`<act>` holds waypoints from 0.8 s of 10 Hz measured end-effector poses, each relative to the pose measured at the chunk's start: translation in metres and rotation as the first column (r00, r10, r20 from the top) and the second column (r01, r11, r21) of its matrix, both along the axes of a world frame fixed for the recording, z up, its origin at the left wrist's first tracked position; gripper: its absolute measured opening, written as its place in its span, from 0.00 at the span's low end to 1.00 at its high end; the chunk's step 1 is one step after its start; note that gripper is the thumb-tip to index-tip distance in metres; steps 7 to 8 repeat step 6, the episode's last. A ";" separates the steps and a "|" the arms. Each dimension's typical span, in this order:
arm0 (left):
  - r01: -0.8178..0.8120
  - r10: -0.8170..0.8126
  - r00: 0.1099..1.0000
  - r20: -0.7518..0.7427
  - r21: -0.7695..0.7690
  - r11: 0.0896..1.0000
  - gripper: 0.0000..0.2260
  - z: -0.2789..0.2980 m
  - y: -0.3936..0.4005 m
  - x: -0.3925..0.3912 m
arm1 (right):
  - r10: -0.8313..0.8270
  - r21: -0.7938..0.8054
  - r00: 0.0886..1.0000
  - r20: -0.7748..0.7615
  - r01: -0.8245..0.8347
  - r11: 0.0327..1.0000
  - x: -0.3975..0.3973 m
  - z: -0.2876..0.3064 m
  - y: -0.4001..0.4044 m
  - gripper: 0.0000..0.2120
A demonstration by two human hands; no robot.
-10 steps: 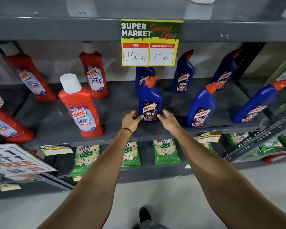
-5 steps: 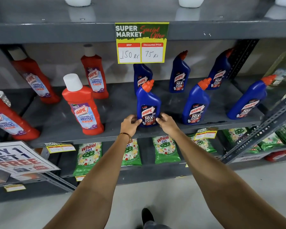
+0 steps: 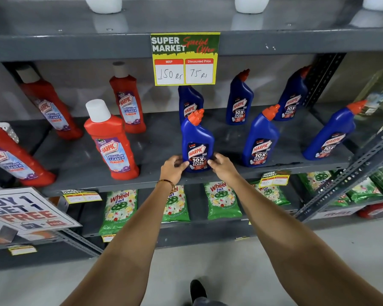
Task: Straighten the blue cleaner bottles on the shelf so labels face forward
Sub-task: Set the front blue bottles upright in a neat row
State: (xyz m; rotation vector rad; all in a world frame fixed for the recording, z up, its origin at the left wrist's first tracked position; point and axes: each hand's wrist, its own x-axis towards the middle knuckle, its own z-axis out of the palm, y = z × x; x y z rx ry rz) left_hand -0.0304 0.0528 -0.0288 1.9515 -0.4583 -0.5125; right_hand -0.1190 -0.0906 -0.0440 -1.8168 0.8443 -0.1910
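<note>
Several blue cleaner bottles with orange caps stand on the grey middle shelf. The front one stands upright near the shelf's front edge, label toward me. My left hand grips its base from the left and my right hand from the right. Another front-row blue bottle stands to the right, and a third near the right upright. Three more blue bottles stand in the back row, one partly hidden behind the held bottle and the price sign.
Red bathroom cleaner bottles fill the left half of the shelf. A yellow price sign hangs from the upper shelf edge. Green detergent packs lie on the lower shelf. A slotted metal brace slants at the right.
The front blue bottle's label has turned to face me squarely, with both hands staying at its base. My view has tilted slightly upward.
</note>
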 end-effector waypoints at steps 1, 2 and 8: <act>0.002 -0.002 1.000 -0.005 0.002 1.000 0.18 0.000 0.000 -0.001 | -0.005 0.009 1.000 -0.004 0.005 1.000 0.000 0.000 0.000 0.21; 0.007 -0.007 1.000 0.000 0.012 1.000 0.18 0.001 0.001 -0.002 | -0.012 0.016 1.000 -0.008 0.012 1.000 0.001 -0.001 0.000 0.21; -0.037 0.022 0.996 0.090 0.170 0.985 0.20 0.007 0.011 -0.009 | -0.068 -0.220 0.995 -0.075 0.050 0.974 -0.018 0.010 0.016 0.22</act>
